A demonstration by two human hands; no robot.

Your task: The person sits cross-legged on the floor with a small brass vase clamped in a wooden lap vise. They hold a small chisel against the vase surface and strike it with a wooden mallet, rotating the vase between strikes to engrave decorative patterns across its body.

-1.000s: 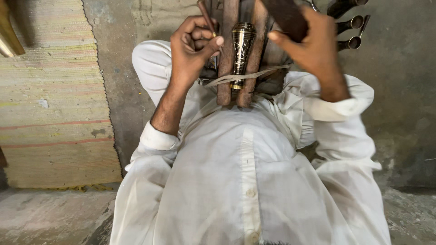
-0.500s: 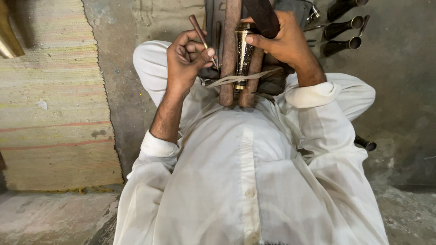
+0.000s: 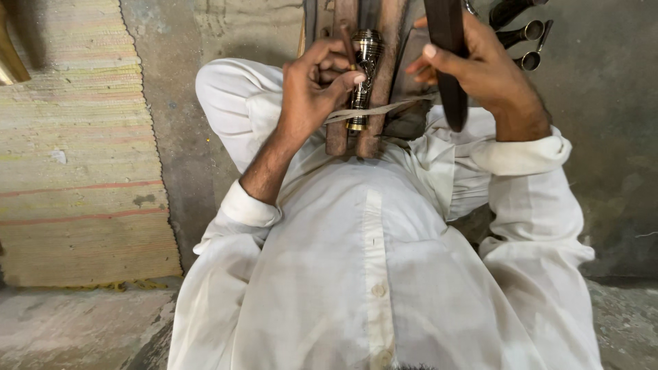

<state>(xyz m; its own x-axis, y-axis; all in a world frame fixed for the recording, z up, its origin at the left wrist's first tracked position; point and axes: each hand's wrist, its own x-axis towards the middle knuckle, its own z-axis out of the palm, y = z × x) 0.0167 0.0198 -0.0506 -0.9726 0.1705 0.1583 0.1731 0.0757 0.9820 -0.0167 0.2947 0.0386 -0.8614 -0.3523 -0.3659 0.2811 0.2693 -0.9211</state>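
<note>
White shirt (image 3: 370, 274) nearest the camera. Beyond it, left hand (image 3: 312, 85) pinched a thin brown stick (image 3: 348, 46) just left of the brass piece (image 3: 363, 75), which sat clamped between two wooden bars (image 3: 380, 82). Right of the brass piece, right hand (image 3: 480, 68) gripped a dark strap (image 3: 449, 62). Metal tubes (image 3: 524, 31) lay farthest right.

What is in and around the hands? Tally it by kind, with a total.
Ornate brass-coloured metal piece: 1
Upright brown wooden bars: 2
Thin reddish-brown stick, in the left hand: 1
Long dark flat bar, in the right hand: 1
Dark open-ended metal tubes: 3
Total: 8
</note>
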